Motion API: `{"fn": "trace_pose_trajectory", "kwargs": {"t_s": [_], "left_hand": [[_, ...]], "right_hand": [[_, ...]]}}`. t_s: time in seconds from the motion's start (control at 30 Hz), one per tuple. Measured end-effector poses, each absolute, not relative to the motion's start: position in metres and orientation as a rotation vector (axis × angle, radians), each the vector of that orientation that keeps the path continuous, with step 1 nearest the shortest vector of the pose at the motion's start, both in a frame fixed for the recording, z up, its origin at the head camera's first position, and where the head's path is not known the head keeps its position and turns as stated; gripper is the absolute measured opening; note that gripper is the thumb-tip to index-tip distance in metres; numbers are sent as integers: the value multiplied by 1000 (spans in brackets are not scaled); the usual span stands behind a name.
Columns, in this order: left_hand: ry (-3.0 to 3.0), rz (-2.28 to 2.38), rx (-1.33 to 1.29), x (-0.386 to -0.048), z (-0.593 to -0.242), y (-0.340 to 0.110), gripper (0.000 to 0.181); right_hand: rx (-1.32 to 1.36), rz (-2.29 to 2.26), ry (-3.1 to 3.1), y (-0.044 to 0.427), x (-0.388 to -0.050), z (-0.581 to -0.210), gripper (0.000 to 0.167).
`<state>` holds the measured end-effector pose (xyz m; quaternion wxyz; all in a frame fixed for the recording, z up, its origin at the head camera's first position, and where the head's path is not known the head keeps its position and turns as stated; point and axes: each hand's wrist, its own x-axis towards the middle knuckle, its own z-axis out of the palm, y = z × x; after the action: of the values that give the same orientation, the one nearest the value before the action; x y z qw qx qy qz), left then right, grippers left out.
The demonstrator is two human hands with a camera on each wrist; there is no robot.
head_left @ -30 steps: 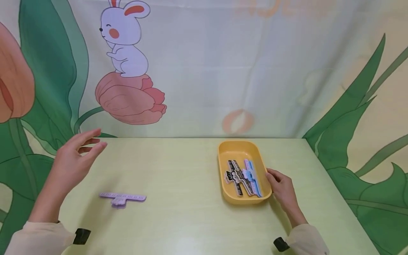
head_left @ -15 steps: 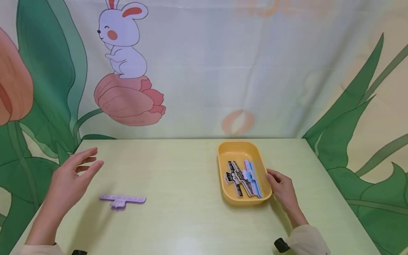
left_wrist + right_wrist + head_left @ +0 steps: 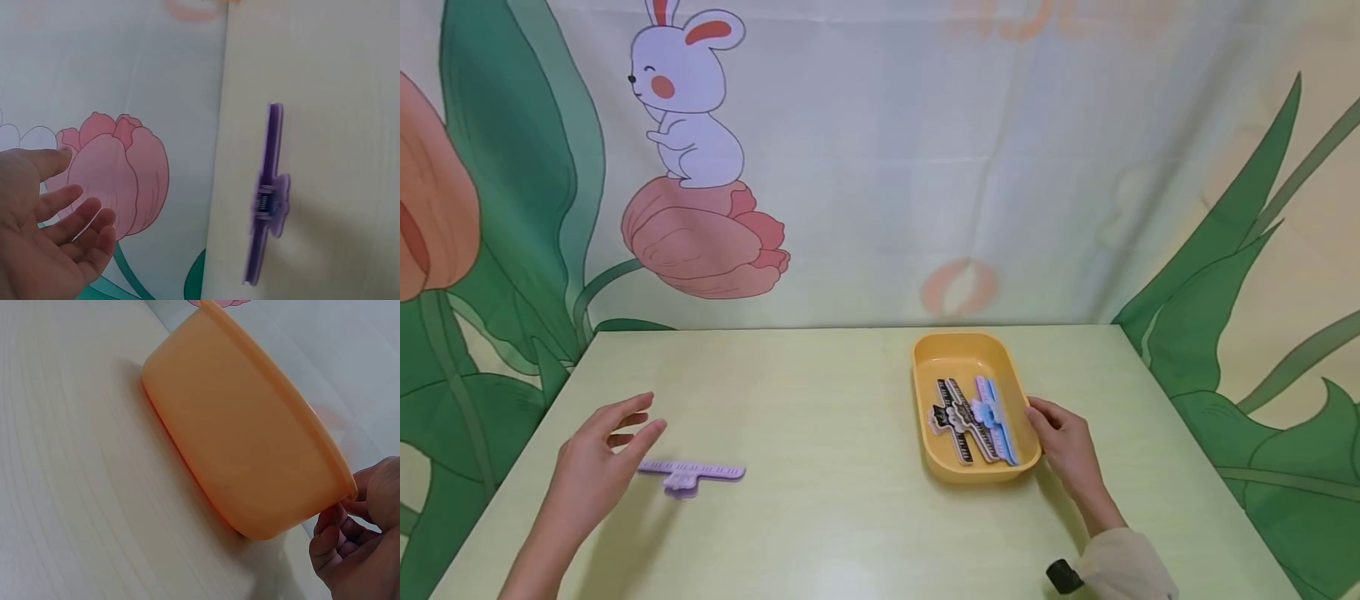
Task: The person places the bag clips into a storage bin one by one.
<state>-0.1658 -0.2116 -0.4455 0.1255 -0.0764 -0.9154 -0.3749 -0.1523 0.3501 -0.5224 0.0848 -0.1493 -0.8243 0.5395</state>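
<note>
My left hand [image 3: 597, 471] is above the table's left side with relaxed, parted fingers and nothing in them. Just to its right a purple ruler-shaped clip [image 3: 711, 473] lies on the table, its left end partly behind the fingertips; the left wrist view shows the spring of this clip [image 3: 267, 203]. A yellow plastic tray [image 3: 955, 354] stands on the right half of the table. My right hand [image 3: 1067, 450] grips the tray's right rim, and the right wrist view shows thumb and fingers pinching that edge. Inside lie black-patterned clips [image 3: 955, 421] and pink and blue clips [image 3: 997, 425], side by side.
The pale table [image 3: 820, 417] backs onto a printed cloth [image 3: 865, 167] with a rabbit and flowers. Table surface stretches between the purple clip and the tray. A black band piece [image 3: 1063, 575] sits by the right sleeve [image 3: 1123, 562].
My left hand has come down and nearer to the purple clip, its sleeve dropping out of the head view. My right hand and the tray have stayed in place.
</note>
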Motion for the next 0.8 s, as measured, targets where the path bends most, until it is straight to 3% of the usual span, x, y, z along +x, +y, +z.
{"fn": "trace_pose_trajectory", "kwargs": {"t_s": [0.8], "left_hand": [[-2778,-1074,6,-145,-490,-205,46]], "right_hand": [[-455,1625,-2454,349,-152,-520,45]]}}
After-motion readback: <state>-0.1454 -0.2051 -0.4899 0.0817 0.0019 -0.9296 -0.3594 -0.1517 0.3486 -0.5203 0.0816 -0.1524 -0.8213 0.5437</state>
